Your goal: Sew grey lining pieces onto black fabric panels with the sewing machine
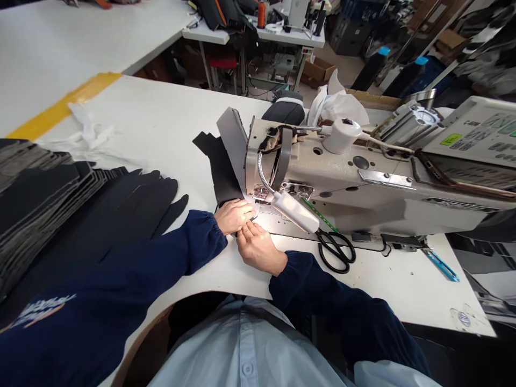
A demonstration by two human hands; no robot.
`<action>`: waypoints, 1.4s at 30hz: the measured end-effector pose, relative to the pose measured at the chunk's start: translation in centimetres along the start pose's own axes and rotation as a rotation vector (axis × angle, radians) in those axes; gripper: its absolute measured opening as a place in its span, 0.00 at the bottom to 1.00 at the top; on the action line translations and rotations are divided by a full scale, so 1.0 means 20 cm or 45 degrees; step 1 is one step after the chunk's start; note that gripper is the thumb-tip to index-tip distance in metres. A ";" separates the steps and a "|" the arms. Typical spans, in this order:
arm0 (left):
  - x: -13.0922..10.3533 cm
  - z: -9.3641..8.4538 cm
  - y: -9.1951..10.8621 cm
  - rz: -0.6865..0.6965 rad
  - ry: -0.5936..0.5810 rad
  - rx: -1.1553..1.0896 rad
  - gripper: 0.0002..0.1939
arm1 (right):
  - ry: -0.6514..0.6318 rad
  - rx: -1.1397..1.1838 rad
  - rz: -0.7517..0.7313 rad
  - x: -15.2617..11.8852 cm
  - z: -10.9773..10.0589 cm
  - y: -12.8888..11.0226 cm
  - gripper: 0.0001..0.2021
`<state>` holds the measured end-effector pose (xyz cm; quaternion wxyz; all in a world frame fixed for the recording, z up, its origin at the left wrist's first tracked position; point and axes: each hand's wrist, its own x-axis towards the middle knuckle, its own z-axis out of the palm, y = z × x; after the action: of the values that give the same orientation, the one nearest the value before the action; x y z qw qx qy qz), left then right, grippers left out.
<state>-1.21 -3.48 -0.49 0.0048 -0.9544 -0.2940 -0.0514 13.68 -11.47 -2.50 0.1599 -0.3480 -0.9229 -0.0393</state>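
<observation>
A black fabric piece [222, 169] lies on the white table, running up to the needle area of a beige sewing machine [334, 177]. My left hand [234, 216] rests on the lower end of this piece, its fingers stretched out and lying flat beside the needle area. Just below and to the right is my right hand [260, 248], its fingers bent together at the edge of the work; what they hold, if anything, is hidden. A white lamp [296, 211] lights the spot near both hands. A grey panel [234, 142] stands against the machine head's left side.
Stacks of dark cut pieces [137, 207] cover the table's left side. Black scissors [336, 250] lie below the machine, and a blue cutter [443, 266] is near the right edge. White scraps [91, 129] lie at the back left. A green ruler [318, 213] lies beside the lamp.
</observation>
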 end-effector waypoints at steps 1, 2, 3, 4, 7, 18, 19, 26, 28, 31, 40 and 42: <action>-0.02 0.01 0.00 0.003 0.020 -0.021 0.15 | 0.005 0.018 0.014 0.00 0.01 0.01 0.16; -0.03 0.01 0.00 0.000 0.042 -0.038 0.15 | 0.006 0.034 0.032 0.01 0.01 0.02 0.16; -0.03 0.02 0.00 -0.005 0.058 -0.049 0.16 | 0.007 0.047 0.053 0.01 0.01 0.02 0.16; -0.03 0.03 -0.01 -0.016 0.067 -0.055 0.16 | 0.007 0.056 0.073 0.02 0.01 0.03 0.15; -0.01 0.04 -0.04 -0.029 0.074 -0.061 0.15 | 0.009 0.070 0.111 0.03 0.01 0.06 0.15; 0.05 0.02 -0.12 -0.035 0.062 -0.116 0.16 | -0.032 0.045 0.207 0.04 0.03 0.07 0.23; 0.05 0.02 -0.12 -0.030 0.064 -0.124 0.16 | -0.038 0.044 0.211 0.04 0.03 0.07 0.23; 0.05 -0.05 -0.17 -0.089 0.109 -0.238 0.18 | -0.011 0.022 0.183 0.03 0.04 0.07 0.23; 0.09 -0.12 -0.22 -0.257 0.209 -0.222 0.20 | 0.019 0.028 0.174 0.02 0.05 0.07 0.22; 0.19 -0.24 -0.29 -0.577 0.204 -0.170 0.29 | 0.065 0.054 0.174 0.01 0.06 0.08 0.22; 0.23 -0.42 -0.22 -0.759 -0.133 -0.015 0.15 | 0.245 0.033 0.177 -0.03 0.09 0.11 0.18; 0.19 -0.46 -0.15 -0.749 -0.112 0.027 0.16 | 0.267 0.034 0.190 -0.05 0.07 0.08 0.17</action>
<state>-0.58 0.73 8.96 -0.0129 -0.8294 -0.5585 -0.0060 15.08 -10.54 -4.19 0.2626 -0.4075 -0.8731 -0.0511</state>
